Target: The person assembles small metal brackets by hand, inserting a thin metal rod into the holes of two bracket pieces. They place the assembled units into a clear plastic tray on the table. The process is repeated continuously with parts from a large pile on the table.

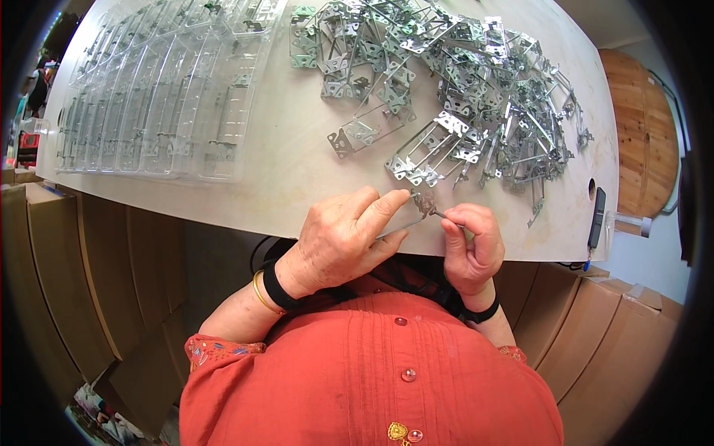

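Observation:
Close to the table's near edge, my left hand (338, 234) is closed around a small metal bracket with thin rods (424, 202); its index finger reaches along the part. My right hand (474, 241) pinches the end of a thin dark rod that meets the bracket, thumb against the fingers. Just beyond both hands lies a loose silver bracket assembly (428, 152), two punched plates joined by rods. Another such assembly (364, 134) rests left of it. My fingers partly cover the held piece.
A large heap of metal bracket assemblies (491, 82) spreads over the back right of the white table (282, 171). Clear plastic trays (160, 104) with metal parts stand at left. A dark handheld tool (597, 219) lies near the right edge. Cardboard boxes (587, 323) flank me below.

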`<state>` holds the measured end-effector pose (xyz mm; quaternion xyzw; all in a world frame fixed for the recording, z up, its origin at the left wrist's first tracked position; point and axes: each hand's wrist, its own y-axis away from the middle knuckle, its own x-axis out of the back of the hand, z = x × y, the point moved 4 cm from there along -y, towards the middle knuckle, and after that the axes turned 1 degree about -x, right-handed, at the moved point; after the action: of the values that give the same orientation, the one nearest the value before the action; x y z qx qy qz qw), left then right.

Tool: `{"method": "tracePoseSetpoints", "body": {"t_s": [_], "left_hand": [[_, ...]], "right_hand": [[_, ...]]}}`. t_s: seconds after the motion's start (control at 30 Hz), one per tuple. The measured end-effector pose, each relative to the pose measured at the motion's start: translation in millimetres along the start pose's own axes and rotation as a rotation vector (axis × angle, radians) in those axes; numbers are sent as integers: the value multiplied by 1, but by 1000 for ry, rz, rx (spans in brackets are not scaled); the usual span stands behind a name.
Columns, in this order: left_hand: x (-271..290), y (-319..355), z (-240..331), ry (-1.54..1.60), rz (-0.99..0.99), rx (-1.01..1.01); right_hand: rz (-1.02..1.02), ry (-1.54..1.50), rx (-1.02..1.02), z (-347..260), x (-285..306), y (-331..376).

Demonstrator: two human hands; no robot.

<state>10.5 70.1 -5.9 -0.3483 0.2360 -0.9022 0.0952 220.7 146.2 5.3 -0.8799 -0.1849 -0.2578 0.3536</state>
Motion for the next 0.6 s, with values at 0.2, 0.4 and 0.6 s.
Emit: {"method": "tracePoseSetpoints", "body": {"t_s": [0.2,0.4,0.6], "left_hand": [[0,0,1,-3,-2,0],[1,-1,1,-5,-7,0],[0,0,1,-11,-10,7]], "right_hand": [[-8,19,17,-1,-1,-2],[-11,35,27,-2,-2,-3],[-12,31,-9,0,-3,-1]]}}
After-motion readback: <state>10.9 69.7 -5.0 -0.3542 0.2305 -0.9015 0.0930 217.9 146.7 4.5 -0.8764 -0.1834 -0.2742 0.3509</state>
